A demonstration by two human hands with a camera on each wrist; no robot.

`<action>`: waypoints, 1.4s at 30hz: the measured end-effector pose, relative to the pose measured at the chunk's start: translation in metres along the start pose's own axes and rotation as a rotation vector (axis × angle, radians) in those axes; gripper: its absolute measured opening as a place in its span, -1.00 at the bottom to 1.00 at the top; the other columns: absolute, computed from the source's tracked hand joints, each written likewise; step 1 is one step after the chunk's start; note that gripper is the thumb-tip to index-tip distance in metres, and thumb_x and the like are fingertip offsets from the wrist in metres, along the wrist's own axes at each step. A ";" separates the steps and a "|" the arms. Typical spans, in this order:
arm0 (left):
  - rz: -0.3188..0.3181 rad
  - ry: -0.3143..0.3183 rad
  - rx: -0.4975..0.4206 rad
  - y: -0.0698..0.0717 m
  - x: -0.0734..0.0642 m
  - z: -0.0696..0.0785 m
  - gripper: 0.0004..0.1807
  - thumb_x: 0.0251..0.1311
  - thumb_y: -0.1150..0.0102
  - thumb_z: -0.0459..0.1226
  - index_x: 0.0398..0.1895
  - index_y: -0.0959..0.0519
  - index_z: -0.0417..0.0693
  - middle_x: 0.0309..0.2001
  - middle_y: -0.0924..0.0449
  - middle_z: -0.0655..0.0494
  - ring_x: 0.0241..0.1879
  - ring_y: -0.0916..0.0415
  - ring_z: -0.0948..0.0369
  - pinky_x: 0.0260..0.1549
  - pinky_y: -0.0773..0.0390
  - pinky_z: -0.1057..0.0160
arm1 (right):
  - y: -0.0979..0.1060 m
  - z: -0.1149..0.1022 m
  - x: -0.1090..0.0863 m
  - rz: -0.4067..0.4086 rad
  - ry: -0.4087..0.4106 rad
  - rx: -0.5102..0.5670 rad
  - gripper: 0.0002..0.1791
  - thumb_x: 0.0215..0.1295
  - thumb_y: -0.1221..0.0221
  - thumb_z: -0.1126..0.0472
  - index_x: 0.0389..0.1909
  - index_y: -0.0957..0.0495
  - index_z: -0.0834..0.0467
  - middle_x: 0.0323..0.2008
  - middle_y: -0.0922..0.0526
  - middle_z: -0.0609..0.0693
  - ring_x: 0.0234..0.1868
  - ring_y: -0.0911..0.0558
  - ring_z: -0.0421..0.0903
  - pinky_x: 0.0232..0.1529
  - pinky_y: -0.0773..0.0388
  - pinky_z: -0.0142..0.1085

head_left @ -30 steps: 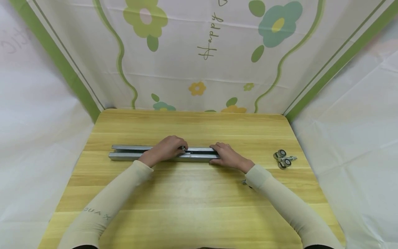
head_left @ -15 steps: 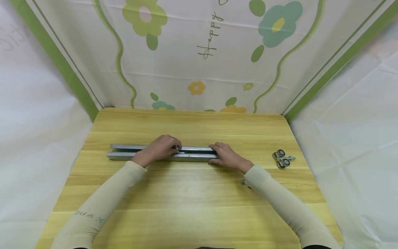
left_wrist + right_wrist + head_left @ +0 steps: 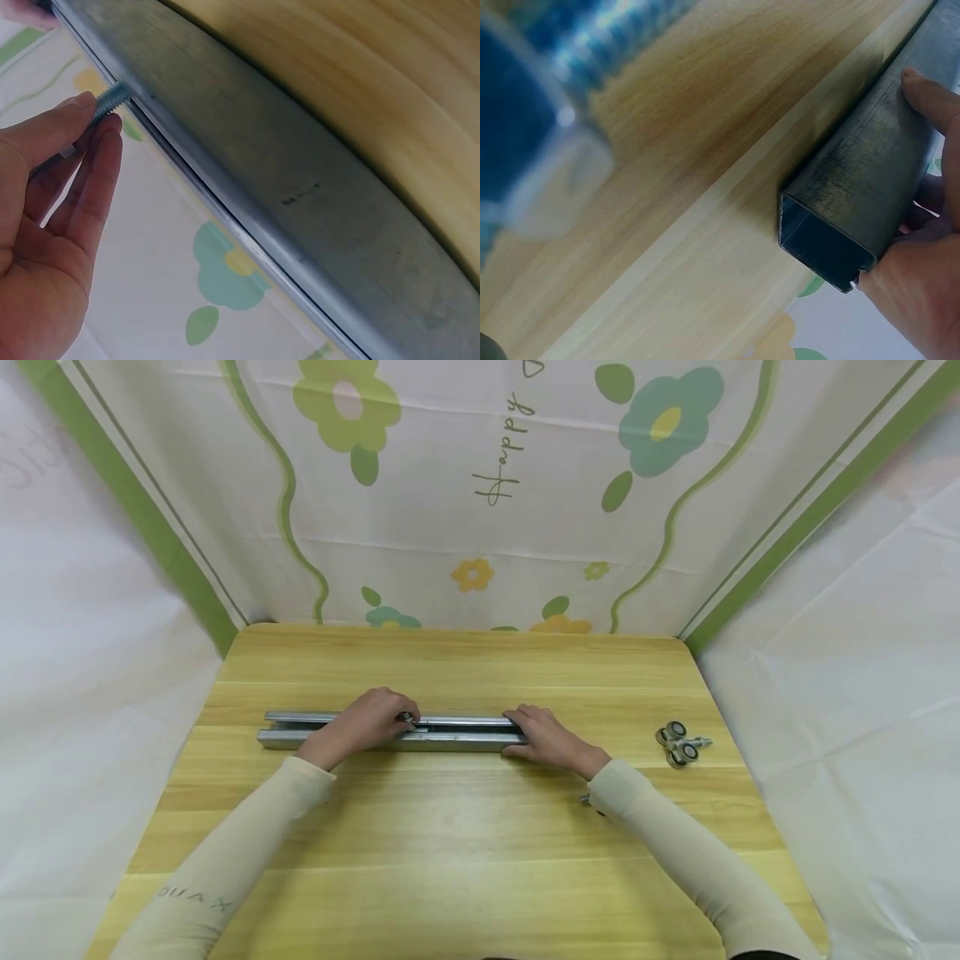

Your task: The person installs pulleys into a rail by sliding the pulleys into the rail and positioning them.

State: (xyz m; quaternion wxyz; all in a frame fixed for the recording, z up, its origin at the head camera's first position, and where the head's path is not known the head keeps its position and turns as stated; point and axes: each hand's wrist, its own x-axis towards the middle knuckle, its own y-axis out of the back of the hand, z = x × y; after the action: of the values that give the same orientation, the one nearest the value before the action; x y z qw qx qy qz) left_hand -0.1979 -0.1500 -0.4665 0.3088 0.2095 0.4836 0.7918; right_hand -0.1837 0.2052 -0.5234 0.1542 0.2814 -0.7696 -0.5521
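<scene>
A grey metal channel rail (image 3: 457, 743) with a slot along its top lies crosswise on the wooden table. My left hand (image 3: 367, 722) is over the rail's middle and pinches a threaded bolt (image 3: 112, 99) between thumb and fingers. This bolt stands out of the slot; whatever it joins inside the rail is mostly hidden. At the rail's right end, my right hand (image 3: 551, 739) grips the sides, thumb on the near wall and fingers on the far one. The right wrist view shows the rail's open square end (image 3: 825, 236) beside that hand.
A roller trolley (image 3: 678, 745) with several black-and-metal wheels and a bolt lies at the table's right. Another bolt end (image 3: 586, 799) pokes out beside my right sleeve, its remainder mostly covered. A printed floral cloth (image 3: 472, 527) hangs behind the table.
My left hand has slid left along the rail, taking the bolt with it through the slot. My right hand stays on the rail's right end.
</scene>
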 end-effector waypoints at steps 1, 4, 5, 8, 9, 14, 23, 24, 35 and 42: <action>0.001 0.002 -0.002 0.001 -0.002 -0.001 -0.85 0.27 -0.43 -0.47 -0.13 -0.81 -0.15 -0.13 -0.83 0.02 -0.15 -0.77 0.10 -0.13 -0.75 0.05 | 0.000 0.000 0.000 0.001 0.001 -0.002 -0.17 0.37 -0.42 -0.12 0.42 -0.45 0.36 0.11 -0.65 0.17 0.03 -0.61 0.00 0.11 -0.55 0.01; 0.003 0.009 0.004 0.004 -0.006 -0.003 -0.84 0.27 -0.44 -0.47 -0.13 -0.81 -0.16 -0.13 -0.82 0.01 -0.15 -0.77 0.09 -0.13 -0.75 0.04 | 0.000 0.000 0.000 0.000 0.001 -0.004 -0.17 0.37 -0.42 -0.12 0.42 -0.45 0.36 0.11 -0.65 0.17 0.03 -0.61 0.00 0.12 -0.55 0.01; 0.005 0.010 0.005 0.005 -0.008 -0.003 -0.84 0.26 -0.44 -0.48 -0.13 -0.81 -0.17 -0.13 -0.82 0.01 -0.15 -0.77 0.08 -0.13 -0.75 0.04 | 0.000 0.000 0.000 0.000 0.001 -0.004 -0.17 0.37 -0.42 -0.12 0.42 -0.45 0.36 0.11 -0.65 0.18 0.03 -0.61 0.00 0.12 -0.55 0.01; 0.008 0.020 0.008 0.007 -0.012 -0.006 -0.84 0.25 -0.44 -0.49 -0.13 -0.81 -0.19 -0.14 -0.82 -0.01 -0.14 -0.77 0.07 -0.13 -0.75 0.03 | 0.000 -0.001 0.000 -0.002 0.000 -0.002 -0.18 0.37 -0.42 -0.12 0.42 -0.45 0.37 0.12 -0.65 0.18 0.05 -0.61 0.02 0.14 -0.55 0.02; 0.009 0.024 0.010 0.007 -0.013 -0.008 -0.84 0.25 -0.44 -0.49 -0.13 -0.81 -0.19 -0.14 -0.82 -0.01 -0.14 -0.77 0.06 -0.13 -0.75 0.02 | 0.000 -0.001 0.000 -0.001 -0.001 -0.003 -0.18 0.37 -0.42 -0.12 0.42 -0.45 0.37 0.12 -0.65 0.19 0.05 -0.61 0.02 0.14 -0.55 0.02; 0.014 0.045 0.023 0.008 -0.021 -0.016 -0.81 0.24 -0.44 -0.50 -0.11 -0.80 -0.19 -0.13 -0.83 -0.01 -0.13 -0.78 0.04 -0.14 -0.76 0.02 | 0.000 -0.001 0.000 0.004 0.000 -0.004 -0.17 0.36 -0.42 -0.12 0.42 -0.45 0.36 0.11 -0.65 0.18 0.05 -0.61 0.02 0.13 -0.54 0.02; 0.039 0.069 0.024 0.012 -0.033 -0.024 -0.81 0.21 -0.47 -0.50 -0.13 -0.81 -0.15 -0.16 -0.83 0.01 -0.17 -0.77 0.08 -0.18 -0.75 0.04 | -0.002 -0.002 -0.001 -0.008 -0.007 -0.001 -0.16 0.37 -0.41 -0.14 0.43 -0.44 0.35 0.13 -0.65 0.18 0.06 -0.61 0.02 0.15 -0.53 0.04; 0.041 0.075 0.025 0.013 -0.034 -0.025 -0.81 0.21 -0.47 -0.49 -0.13 -0.81 -0.15 -0.16 -0.83 0.01 -0.18 -0.77 0.09 -0.19 -0.75 0.04 | -0.002 -0.002 -0.001 -0.010 -0.010 0.000 -0.16 0.38 -0.41 -0.14 0.44 -0.44 0.35 0.14 -0.65 0.18 0.07 -0.60 0.03 0.16 -0.53 0.04; 0.066 0.092 0.053 0.018 -0.047 -0.034 -0.80 0.17 -0.48 -0.51 -0.15 -0.80 -0.19 -0.20 -0.82 -0.01 -0.20 -0.77 0.05 -0.19 -0.75 0.00 | -0.002 0.001 0.000 -0.003 -0.015 -0.003 -0.16 0.36 -0.42 -0.14 0.44 -0.44 0.33 0.13 -0.64 0.17 0.06 -0.60 0.01 0.15 -0.52 0.02; 0.068 0.116 0.072 0.022 -0.055 -0.038 -0.81 0.18 -0.49 -0.50 -0.15 -0.80 -0.19 -0.21 -0.83 -0.01 -0.22 -0.77 0.06 -0.19 -0.75 0.00 | -0.003 0.000 0.001 0.001 -0.012 0.001 -0.16 0.36 -0.43 -0.13 0.44 -0.44 0.33 0.13 -0.64 0.17 0.06 -0.60 0.02 0.14 -0.52 0.03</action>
State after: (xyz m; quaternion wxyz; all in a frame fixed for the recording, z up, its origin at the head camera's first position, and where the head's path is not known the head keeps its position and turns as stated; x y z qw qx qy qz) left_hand -0.1887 -0.2197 -0.4654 0.2453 0.1904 0.5214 0.7948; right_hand -0.1841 0.2044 -0.5262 0.1497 0.2776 -0.7710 -0.5532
